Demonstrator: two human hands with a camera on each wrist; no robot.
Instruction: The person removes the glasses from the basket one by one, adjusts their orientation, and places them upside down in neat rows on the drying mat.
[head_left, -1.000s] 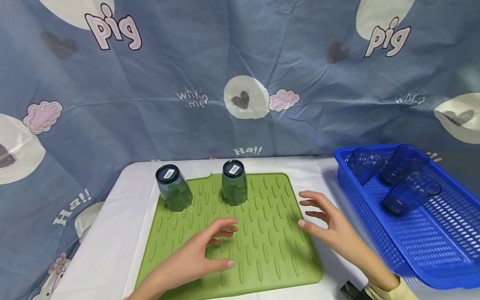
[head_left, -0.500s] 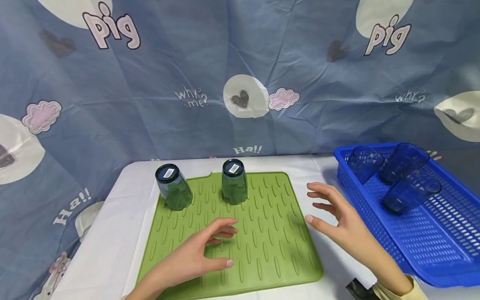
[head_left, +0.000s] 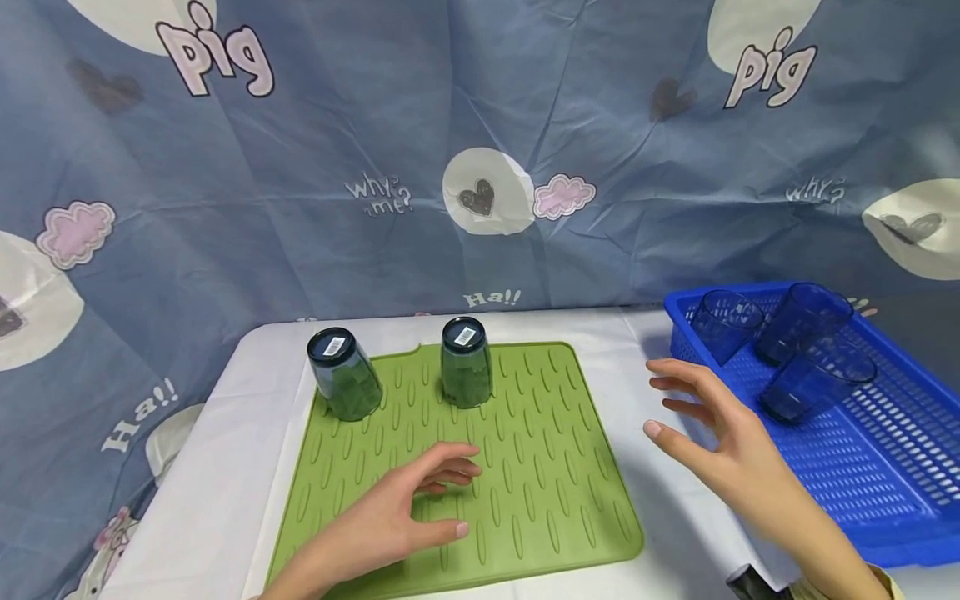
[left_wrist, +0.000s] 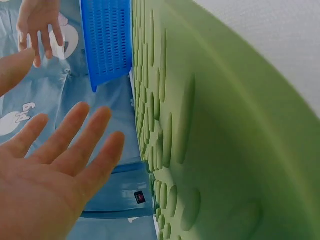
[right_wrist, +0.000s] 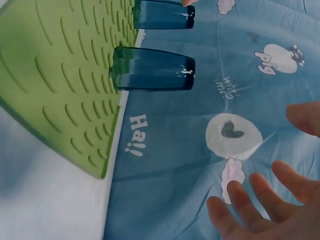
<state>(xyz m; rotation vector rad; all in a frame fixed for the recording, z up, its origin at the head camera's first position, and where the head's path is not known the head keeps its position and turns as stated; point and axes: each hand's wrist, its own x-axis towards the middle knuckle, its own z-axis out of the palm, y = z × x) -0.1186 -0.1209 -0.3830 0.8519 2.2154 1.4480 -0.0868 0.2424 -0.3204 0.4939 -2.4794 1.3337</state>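
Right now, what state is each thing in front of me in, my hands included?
Ridged green rectangular mat: lying flat.
Left tapered transparent blue tumbler: upside down on the mat.
Right tapered transparent blue tumbler: upside down on the mat.
Blue perforated plastic basket: partly filled.
Three transparent blue tumblers in the basket: mouths up.
Printed blue fabric backdrop: hanging, creased.
Left hand: open, empty, over the mat.
Right hand: open, empty, by the basket.

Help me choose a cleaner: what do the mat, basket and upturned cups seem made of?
Mat: likely silicone or rubber, matte, judging by its moulded ridges. Basket: probably plastic, slightly shiny, with a moulded lattice. Upturned cups: glossy, tinted glass or plastic, as the mat's green shows through; I can't tell which.
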